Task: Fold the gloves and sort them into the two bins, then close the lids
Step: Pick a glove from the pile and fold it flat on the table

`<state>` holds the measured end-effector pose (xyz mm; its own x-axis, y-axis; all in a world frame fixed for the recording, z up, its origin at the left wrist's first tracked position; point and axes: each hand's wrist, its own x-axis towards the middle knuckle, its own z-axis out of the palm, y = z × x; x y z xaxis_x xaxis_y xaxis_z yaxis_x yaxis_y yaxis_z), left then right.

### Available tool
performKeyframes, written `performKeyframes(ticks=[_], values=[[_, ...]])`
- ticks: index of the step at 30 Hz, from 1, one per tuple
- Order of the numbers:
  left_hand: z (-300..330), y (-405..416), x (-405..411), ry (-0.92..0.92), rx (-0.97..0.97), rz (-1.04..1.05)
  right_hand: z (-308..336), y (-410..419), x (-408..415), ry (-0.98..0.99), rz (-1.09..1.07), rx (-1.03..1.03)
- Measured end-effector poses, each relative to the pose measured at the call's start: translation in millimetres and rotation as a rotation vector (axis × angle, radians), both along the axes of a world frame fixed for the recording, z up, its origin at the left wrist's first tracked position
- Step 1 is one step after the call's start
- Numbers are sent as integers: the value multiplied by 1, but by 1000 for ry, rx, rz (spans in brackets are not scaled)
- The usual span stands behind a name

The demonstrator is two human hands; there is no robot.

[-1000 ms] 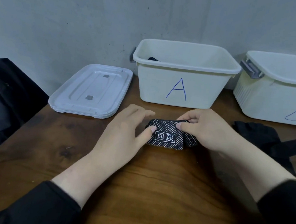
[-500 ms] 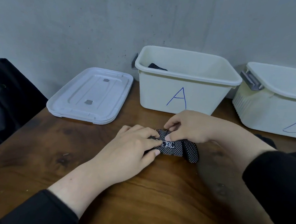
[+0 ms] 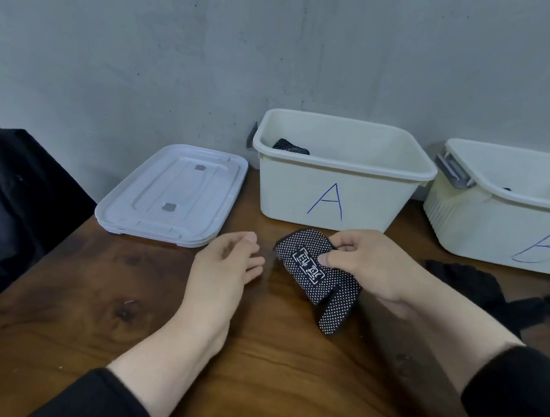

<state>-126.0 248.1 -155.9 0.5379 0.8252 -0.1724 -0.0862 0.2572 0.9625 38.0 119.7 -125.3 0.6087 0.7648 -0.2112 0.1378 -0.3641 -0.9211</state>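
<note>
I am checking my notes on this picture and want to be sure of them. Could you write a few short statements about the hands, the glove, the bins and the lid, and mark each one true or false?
1. The right hand holds the folded dotted glove. True.
2. The left hand also grips the glove. False: it lies open on the table, apart from the glove.
3. Bin A is empty. False: a dotted dark item shows inside it, near its left wall.
4. The white lid lies flat on the table, left of bin A. True.
5. Bin B has its lid on. False: it stands open.
</note>
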Motion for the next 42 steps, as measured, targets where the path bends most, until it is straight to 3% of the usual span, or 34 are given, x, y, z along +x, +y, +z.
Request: performKeyframes(ticks=[5,8,10,15,25,33,38,42], values=[[9,-32,7,-140,-265,-344,3,-12,-15,58,-44,115],[13,-35,10,-224,-317,-377,4,-17,-19,47,-53,133],[14,-31,11,-236,-319,-380,6,-21,-18,65,-49,113],[21,-26,15,-218,-268,-403,18,-30,-18,393,116,141],[34,-23,28,-149,-91,-413,37,-39,-6,375,89,141],[64,12,37,-134,388,138,114,-45,27,294,27,319],[81,49,58,-24,733,266,170,-25,64,199,-149,370],[86,74,79,41,1017,197,180,11,97,178,-269,324]])
